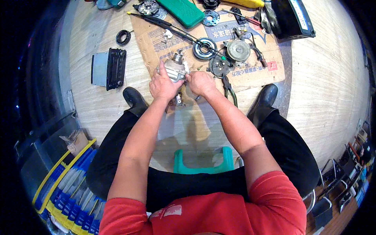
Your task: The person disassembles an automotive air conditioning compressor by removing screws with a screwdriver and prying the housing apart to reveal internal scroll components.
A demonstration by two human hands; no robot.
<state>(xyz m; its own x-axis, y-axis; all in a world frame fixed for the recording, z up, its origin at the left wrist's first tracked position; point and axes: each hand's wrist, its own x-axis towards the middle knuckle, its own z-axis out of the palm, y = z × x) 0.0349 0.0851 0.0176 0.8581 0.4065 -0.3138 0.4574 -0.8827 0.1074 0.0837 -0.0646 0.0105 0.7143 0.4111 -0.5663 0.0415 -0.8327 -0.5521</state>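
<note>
We have the cast-metal housing (174, 70) at the upper centre of the frame, near the lower left edge of the cardboard sheet (250, 76), its metal stub (178, 58) pointing toward the top. Our left hand (163, 87) grasps the housing from its left and lower side, probably to steady it while the other hand works. Our right hand (201, 83) is curled at the housing's right edge; we cannot tell whether its fingers grip a small part or just press there.

The cardboard likely keeps greasy pieces off the floor and gathers them within reach: the grooved pulley (204, 48), the round metal cover (238, 50) and the dark disc (219, 66). The pliers (229, 89) lie at its lower edge, apparently handy for our right side.

Both forearms reach up from the lower frame and converge, the left fairly steep, the right slanting inward to the left, wrists low, between our spread boots (268, 94).
</note>
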